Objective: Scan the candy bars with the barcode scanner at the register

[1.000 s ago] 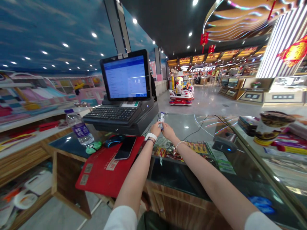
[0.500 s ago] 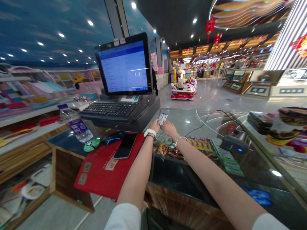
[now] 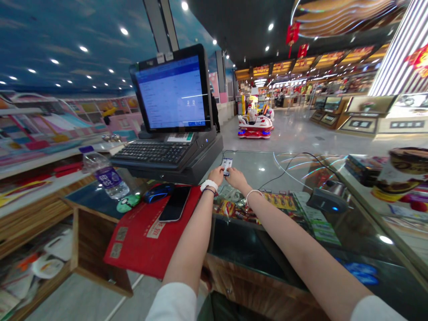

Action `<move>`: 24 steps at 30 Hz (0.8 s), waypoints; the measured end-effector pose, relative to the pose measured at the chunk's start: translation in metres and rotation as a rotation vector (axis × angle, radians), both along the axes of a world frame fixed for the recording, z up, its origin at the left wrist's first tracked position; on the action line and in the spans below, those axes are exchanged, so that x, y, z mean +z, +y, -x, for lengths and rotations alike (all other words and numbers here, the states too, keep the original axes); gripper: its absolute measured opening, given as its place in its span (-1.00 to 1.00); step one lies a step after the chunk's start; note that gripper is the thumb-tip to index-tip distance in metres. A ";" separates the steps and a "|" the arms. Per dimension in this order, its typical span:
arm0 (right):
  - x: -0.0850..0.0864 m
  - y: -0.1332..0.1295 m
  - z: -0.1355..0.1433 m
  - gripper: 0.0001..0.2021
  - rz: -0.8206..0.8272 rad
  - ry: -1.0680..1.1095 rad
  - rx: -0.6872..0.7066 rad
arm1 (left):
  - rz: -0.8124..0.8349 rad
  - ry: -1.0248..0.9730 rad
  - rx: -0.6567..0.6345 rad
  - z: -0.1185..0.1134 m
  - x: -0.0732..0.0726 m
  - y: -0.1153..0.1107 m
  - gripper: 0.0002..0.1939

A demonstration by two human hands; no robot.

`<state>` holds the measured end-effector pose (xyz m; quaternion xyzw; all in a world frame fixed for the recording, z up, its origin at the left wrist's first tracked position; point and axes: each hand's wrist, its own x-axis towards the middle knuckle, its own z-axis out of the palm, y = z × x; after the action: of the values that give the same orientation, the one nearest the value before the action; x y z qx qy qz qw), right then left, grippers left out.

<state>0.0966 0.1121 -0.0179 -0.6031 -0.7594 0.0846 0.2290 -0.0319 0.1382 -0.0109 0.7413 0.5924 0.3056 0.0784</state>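
turned slightly, the flat white packet [image 3: 227, 164] now has its long axis running toward twelve o'clock, above the smooth glass counter [image 3: 247, 166]. left hand [image 3: 216, 175] and right hand [image 3: 236, 179] pinch its near end. at nine o'clock, a clear plastic bottle [image 3: 109, 176]; at three, a round cup [image 3: 397, 176], contents unclear.

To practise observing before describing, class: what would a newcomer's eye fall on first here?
The lit touchscreen monitor draws the eye first, standing behind a black keyboard on the left side of the counter. Below it, a bright red bag lies under a smartphone. Near the centre, two hands pinch a small whitish packet.
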 end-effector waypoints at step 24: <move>-0.003 -0.002 0.001 -0.49 0.005 0.001 0.058 | 0.005 0.089 -0.018 0.004 0.003 -0.008 -0.69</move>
<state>0.0955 0.1100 -0.0214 -0.5814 -0.7762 0.0936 0.2252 -0.0354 0.1306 -0.0080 0.7594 0.5893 0.2700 0.0563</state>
